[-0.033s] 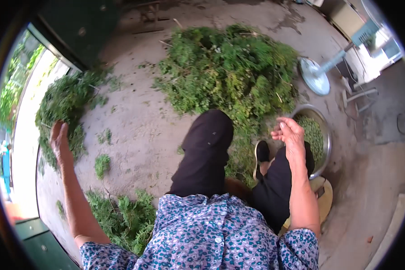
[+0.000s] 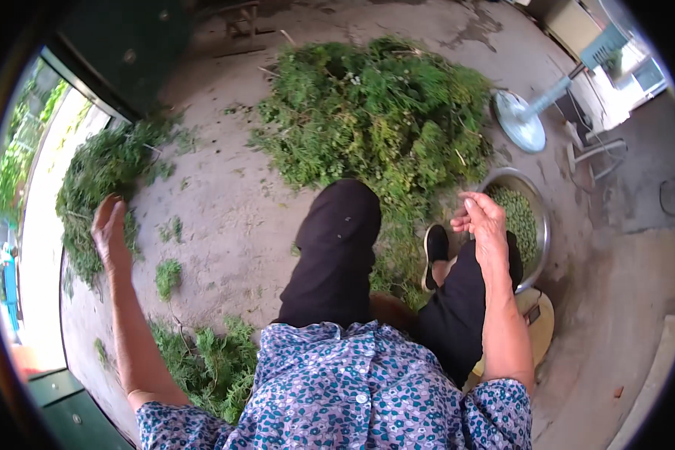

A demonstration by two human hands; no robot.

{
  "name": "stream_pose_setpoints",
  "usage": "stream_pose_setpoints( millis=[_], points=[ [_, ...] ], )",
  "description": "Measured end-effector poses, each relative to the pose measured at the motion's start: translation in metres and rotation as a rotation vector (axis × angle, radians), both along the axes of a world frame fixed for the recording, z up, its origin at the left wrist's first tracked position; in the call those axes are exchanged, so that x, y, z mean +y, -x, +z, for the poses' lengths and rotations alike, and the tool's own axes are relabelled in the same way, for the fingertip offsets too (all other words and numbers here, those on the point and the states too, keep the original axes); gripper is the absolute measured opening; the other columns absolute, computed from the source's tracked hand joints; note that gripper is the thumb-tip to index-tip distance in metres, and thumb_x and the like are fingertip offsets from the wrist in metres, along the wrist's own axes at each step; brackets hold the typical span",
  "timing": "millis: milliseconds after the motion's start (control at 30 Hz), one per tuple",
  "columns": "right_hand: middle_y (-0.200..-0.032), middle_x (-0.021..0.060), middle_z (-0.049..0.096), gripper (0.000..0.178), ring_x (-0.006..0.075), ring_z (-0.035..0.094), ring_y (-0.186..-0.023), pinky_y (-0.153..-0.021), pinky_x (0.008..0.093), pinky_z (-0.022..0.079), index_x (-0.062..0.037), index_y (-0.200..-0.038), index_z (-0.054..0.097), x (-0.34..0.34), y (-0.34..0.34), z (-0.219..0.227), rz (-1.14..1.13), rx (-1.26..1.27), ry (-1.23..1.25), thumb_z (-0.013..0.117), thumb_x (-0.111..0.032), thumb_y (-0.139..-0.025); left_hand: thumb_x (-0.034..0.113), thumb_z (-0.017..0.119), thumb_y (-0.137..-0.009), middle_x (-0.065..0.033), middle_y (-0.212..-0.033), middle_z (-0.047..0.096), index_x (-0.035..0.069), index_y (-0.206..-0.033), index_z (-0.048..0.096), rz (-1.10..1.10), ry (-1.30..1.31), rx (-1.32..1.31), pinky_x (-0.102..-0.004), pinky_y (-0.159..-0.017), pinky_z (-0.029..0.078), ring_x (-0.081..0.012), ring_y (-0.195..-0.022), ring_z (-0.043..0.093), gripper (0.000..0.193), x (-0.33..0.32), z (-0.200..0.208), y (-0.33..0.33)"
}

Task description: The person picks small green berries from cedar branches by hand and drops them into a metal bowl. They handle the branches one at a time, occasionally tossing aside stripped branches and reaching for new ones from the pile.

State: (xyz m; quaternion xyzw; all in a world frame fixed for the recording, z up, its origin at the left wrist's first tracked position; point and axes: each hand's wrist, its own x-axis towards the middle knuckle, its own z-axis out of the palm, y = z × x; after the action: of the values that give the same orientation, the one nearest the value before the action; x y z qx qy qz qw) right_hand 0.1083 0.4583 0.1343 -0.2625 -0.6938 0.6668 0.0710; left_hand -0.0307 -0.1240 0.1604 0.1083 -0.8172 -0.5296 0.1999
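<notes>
Loosely unfurled and apparently empty, a person's left hand hangs nearest a pile of feathery dark-green branches, while the right hand, fingers half curled, hovers near a round silver metal basin of small pale-green pieces; whether it pinches anything cannot be told. A broad heap of leafy green cuttings lies ahead, left of the basin. In view, the black-trousered right leg overlaps the basin's left edge; a careless swing of that leg could plausibly tip it, scattering the pieces over the grey concrete floor.
</notes>
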Motion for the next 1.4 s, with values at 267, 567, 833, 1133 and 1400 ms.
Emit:
stream_pose_setpoints(
  millis=[267,567,833,1133,1400],
  points=[
    [-0.076,0.0022,0.061,0.017,0.0086,0.058,-0.069,-0.06,0.0204,0.042,-0.0022,-0.09,0.062,0.036,-0.011,-0.016,-0.12,0.022,-0.108,0.056,-0.017,-0.085,0.014,0.058,-0.082,-0.0114,-0.094,0.063,-0.005,-0.106,0.056,-0.587,-0.423,-0.13,-0.0262,-0.077,0.047,-0.0165,-0.085,0.06,0.03,0.266,0.02,0.015],
    [-0.075,0.0038,0.058,0.013,0.0112,0.057,-0.061,-0.05,0.0212,0.043,0.0,-0.087,0.06,0.064,0.017,-0.112,-0.452,-0.237,0.192,0.054,-0.012,-0.086,0.007,0.057,-0.082,-0.0104,-0.085,0.064,0.0,-0.094,0.059,-0.665,-0.834,-0.348,-0.0281,-0.068,0.052,-0.017,-0.072,0.062,0.014,0.445,-0.001,0.049],
    [-0.067,0.0051,0.057,0.011,0.0118,0.054,-0.051,-0.041,0.0237,0.04,-0.0009,-0.086,0.06,0.066,0.027,-0.262,-0.314,-0.485,0.178,0.054,-0.009,-0.085,0.007,0.053,-0.086,-0.0093,-0.088,0.061,0.001,-0.095,0.055,-0.6,-1.006,-0.56,-0.0296,-0.071,0.05,-0.0163,-0.077,0.059,0.011,0.489,-0.043,0.09],
    [-0.131,0.0205,0.036,0.033,0.0351,0.03,-0.122,-0.094,0.042,0.035,-0.0146,-0.114,0.057,0.052,0.143,-0.294,0.079,-0.599,-0.623,0.058,-0.013,-0.08,0.01,0.048,-0.089,-0.0078,-0.087,0.059,0.0,-0.097,0.052,-0.525,-1.046,-0.598,-0.0237,-0.071,0.048,-0.0114,-0.072,0.055,0.013,0.471,-0.033,0.104],
    [-0.116,0.0182,0.048,0.024,0.0329,0.044,-0.108,-0.081,0.0413,0.041,-0.0062,-0.103,0.059,0.05,0.19,-0.304,-0.425,-0.475,-0.482,0.055,-0.006,-0.079,0.01,0.052,-0.087,-0.0025,-0.087,0.058,0.004,-0.105,0.055,-0.45,-1.001,-0.633,-0.0233,-0.068,0.045,-0.0087,-0.072,0.054,0.019,0.464,-0.025,0.105]
  ],
)
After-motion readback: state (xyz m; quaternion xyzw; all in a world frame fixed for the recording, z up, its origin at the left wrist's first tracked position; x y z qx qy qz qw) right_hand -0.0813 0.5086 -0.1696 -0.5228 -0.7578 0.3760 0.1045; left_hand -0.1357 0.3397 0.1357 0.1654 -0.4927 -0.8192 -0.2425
